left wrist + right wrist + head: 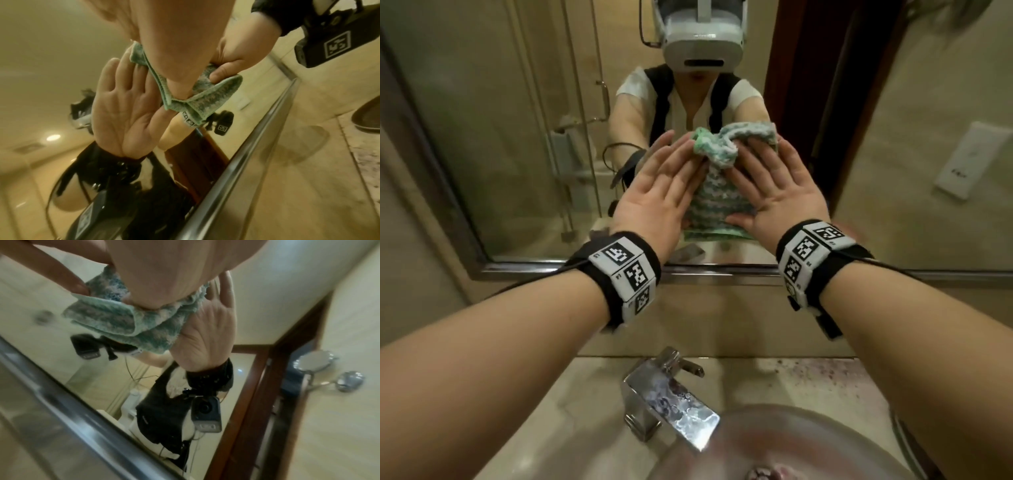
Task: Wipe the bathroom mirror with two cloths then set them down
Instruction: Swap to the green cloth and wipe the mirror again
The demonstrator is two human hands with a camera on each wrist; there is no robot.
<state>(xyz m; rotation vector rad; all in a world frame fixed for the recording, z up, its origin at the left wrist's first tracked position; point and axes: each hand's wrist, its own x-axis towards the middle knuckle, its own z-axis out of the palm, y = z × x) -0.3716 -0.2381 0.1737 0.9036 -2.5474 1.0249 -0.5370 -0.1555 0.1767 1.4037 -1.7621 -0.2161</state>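
Note:
A green-and-white striped cloth (707,205) is held flat against the bathroom mirror (517,137), low near its frame. My left hand (664,185) presses the cloth's left side with straight fingers. My right hand (770,185) presses its right side, palm flat, thumb lying on the cloth. The cloth's bunched top edge doubles in the glass. In the left wrist view the cloth (207,94) folds out under both hands. In the right wrist view the cloth (123,321) bulges below my palm. Whether there is one cloth or two layered together I cannot tell.
A metal frame (722,270) edges the mirror's bottom. Below it a chrome faucet (671,401) stands over a round basin (808,442) set in a speckled counter (825,377). A white wall unit (969,161) hangs at right, near a round mirror (314,360) on an arm.

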